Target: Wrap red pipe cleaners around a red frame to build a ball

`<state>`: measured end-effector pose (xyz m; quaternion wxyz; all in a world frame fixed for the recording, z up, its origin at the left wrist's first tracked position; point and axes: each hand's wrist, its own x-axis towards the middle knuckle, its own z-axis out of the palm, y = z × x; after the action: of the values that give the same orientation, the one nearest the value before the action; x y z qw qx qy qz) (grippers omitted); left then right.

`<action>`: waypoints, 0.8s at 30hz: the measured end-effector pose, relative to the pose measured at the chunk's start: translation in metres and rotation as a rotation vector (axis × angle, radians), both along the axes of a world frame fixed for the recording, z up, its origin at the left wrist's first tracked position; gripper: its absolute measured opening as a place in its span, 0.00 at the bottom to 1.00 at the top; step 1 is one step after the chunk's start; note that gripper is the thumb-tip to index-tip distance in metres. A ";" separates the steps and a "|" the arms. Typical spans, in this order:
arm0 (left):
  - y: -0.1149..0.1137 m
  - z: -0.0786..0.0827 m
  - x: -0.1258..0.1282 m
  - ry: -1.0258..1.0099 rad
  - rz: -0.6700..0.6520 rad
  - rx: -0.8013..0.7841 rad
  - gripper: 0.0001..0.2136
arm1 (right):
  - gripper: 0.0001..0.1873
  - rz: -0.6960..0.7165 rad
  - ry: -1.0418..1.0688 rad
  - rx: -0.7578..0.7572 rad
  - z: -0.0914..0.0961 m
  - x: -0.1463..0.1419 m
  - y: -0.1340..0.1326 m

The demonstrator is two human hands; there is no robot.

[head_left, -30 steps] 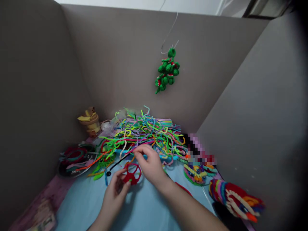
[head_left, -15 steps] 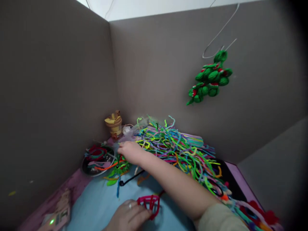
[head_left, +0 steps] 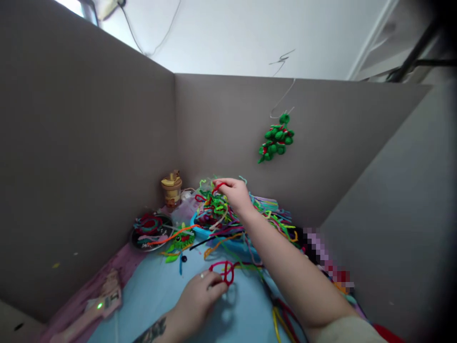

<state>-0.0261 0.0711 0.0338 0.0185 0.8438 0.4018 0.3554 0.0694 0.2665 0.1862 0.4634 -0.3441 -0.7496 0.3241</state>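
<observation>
My left hand (head_left: 200,295) is closed around the edge of a red pipe-cleaner frame (head_left: 229,274), bent into loops, just above the blue work surface. Further back, my right hand (head_left: 235,194) pinches a red pipe cleaner (head_left: 218,186) over the heap of multicoloured pipe cleaners (head_left: 271,214). Part of that heap lies in a blue tray (head_left: 203,233), whose front rim shows. A green pipe-cleaner figure (head_left: 183,239) rests on the surface left of the tray, beside a small black bead (head_left: 184,259).
A dark round dish (head_left: 143,245) with red and pink pieces stands at the left, a lidded cup (head_left: 172,190) behind it. A pink glue gun (head_left: 107,305) with a lit green light lies front left. Pliers (head_left: 273,297) lie under my right forearm. A green ornament (head_left: 276,140) hangs against the grey partition.
My right hand has gone from beside the plastic bag to over the heap, right and up, and now grips a red pipe cleaner. The view has tilted upward; more of the blue tray shows.
</observation>
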 end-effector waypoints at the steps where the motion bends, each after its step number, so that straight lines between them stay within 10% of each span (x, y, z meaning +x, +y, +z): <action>1: -0.001 0.000 0.001 -0.026 0.019 -0.058 0.15 | 0.17 -0.020 -0.014 0.004 0.001 0.009 -0.008; 6: 0.002 0.009 0.001 -0.692 0.141 -0.559 0.09 | 0.12 0.031 -0.218 0.064 -0.039 0.045 -0.076; 9: 0.005 0.018 -0.004 -1.232 0.148 -0.909 0.17 | 0.16 0.027 -0.565 0.363 -0.076 0.049 -0.123; 13: 0.009 0.020 -0.010 -1.482 0.129 -0.971 0.20 | 0.18 0.088 -0.725 0.513 -0.104 0.043 -0.159; 17: 0.015 0.013 -0.016 -1.529 0.207 -0.949 0.21 | 0.20 0.312 -0.597 0.476 -0.104 0.047 -0.140; 21: 0.017 0.007 -0.017 -1.530 0.251 -0.910 0.20 | 0.22 -0.128 -0.664 0.353 -0.099 0.049 -0.085; 24: 0.014 0.009 -0.015 -1.503 0.221 -0.814 0.18 | 0.28 -0.139 -0.754 0.319 -0.103 0.037 -0.050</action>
<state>-0.0411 0.0850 0.0425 0.5459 0.2685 0.4587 0.6477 0.1065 0.2164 0.0835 0.2247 -0.4124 -0.8826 0.0231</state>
